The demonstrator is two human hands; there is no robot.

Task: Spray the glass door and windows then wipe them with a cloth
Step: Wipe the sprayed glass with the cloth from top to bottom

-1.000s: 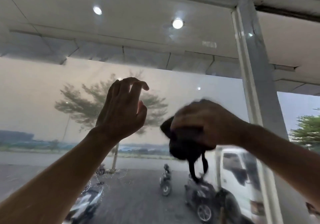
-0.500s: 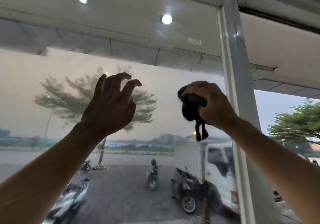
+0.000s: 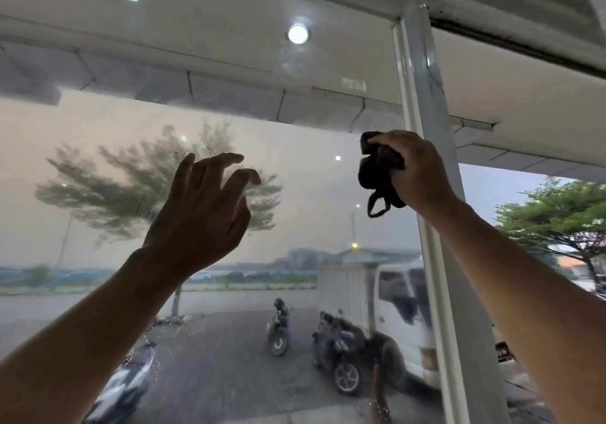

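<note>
My right hand [image 3: 423, 174] is clenched around a small, bunched-up black cloth [image 3: 377, 171], holding it high against the large tinted glass window pane [image 3: 311, 167], close to the pane's right edge where the white metal frame post [image 3: 426, 102] rises. My left hand [image 3: 200, 217] is raised beside it, well apart, fingers loosely curled and spread, gripping nothing; whether its fingertips touch the glass I cannot tell. The cloth looks light, soft and limp: a thin loop dangles below my fist, so I judge it is best taken as a wad in the palm, loose ends tucked in. The pane, by contrast, is rigid, smooth and breakable, calling for flat, even pressure rather than force. Droplets cling low on the glass near its bottom edge, suggesting wiping remains there. Beyond the pane stand a blurred tree [image 3: 147, 181], parked motorcycles [image 3: 278, 328] and a white truck [image 3: 390, 308].
</note>
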